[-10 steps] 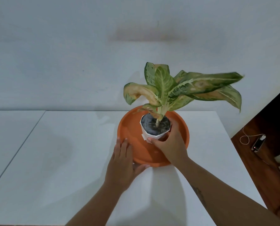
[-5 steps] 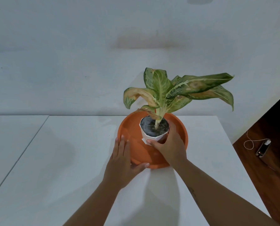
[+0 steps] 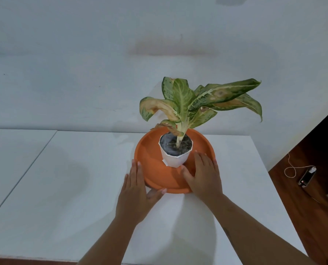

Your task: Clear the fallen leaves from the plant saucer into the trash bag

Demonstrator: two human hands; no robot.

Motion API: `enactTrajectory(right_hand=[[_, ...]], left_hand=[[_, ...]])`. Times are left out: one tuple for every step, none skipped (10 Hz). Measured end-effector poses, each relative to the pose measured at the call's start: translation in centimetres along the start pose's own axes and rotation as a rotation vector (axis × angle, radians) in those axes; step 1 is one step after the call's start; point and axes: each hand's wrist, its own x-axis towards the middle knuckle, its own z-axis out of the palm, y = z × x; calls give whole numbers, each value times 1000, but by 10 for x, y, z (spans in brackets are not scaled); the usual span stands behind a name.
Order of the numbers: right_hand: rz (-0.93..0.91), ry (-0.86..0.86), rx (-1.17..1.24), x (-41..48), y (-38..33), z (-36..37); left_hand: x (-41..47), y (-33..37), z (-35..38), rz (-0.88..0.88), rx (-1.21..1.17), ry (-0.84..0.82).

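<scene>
An orange plant saucer point(image 3: 149, 155) sits on the white table point(image 3: 73, 188), near the wall. In it stands a white pot point(image 3: 175, 159) with dark soil and a plant point(image 3: 186, 104) whose green leaves have yellow-brown patches. My left hand point(image 3: 138, 190) presses against the saucer's front left side, fingers together and thumb under the front rim. My right hand point(image 3: 203, 175) clasps the front right rim, with its thumb inside the saucer beside the pot. No loose leaves show in the visible part of the saucer. No trash bag is in view.
A seam point(image 3: 35, 155) divides the table at the left. The white wall stands close behind the plant. To the right the table ends above a wooden floor, where a phone point(image 3: 306, 176) with a pale cable lies.
My right hand has let go of the white pot and dropped to the saucer's front right rim. My left hand stays on the saucer's left side.
</scene>
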Motion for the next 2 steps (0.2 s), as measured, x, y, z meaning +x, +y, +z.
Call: enactTrajectory(right_hand=[[-36, -15, 34, -22, 19, 3], [-6, -39, 104, -47, 33, -3]], left_hand=[[-14, -12, 2, -48, 7, 0], [-26, -18, 0, -90, 109, -30]])
